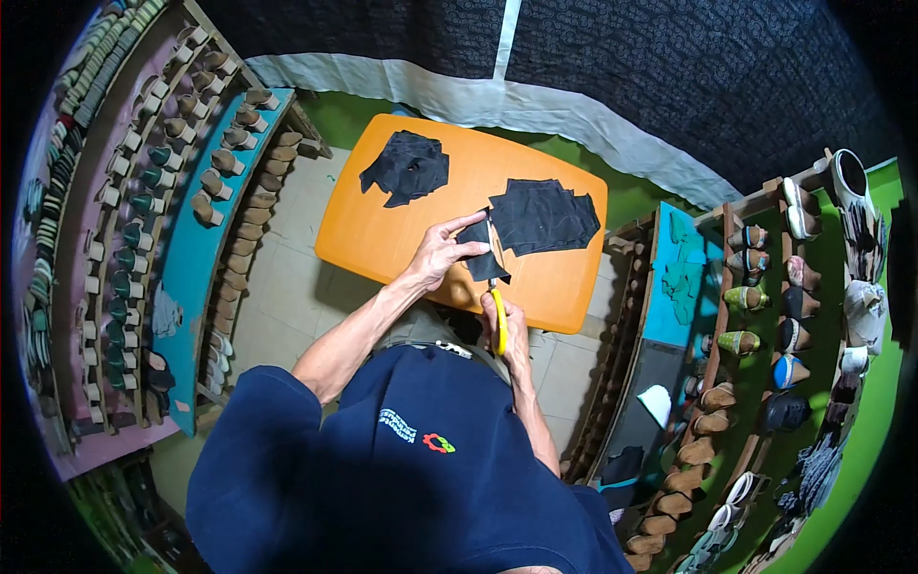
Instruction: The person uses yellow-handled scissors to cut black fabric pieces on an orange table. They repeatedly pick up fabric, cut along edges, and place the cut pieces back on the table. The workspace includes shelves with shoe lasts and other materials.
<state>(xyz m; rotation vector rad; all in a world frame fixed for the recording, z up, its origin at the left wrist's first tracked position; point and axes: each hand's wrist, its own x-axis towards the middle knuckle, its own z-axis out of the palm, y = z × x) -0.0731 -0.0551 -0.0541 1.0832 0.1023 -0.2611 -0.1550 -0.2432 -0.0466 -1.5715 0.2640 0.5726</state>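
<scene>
Hands (442, 253), scissors (500, 323) — by table (382, 234) edge

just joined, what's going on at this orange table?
A person holds a small black piece in the left hand and yellow-handled scissors in the right hand, the blades at the piece. On the orange table beyond lie two batches of black material: a left one and a right one, set apart.
</scene>
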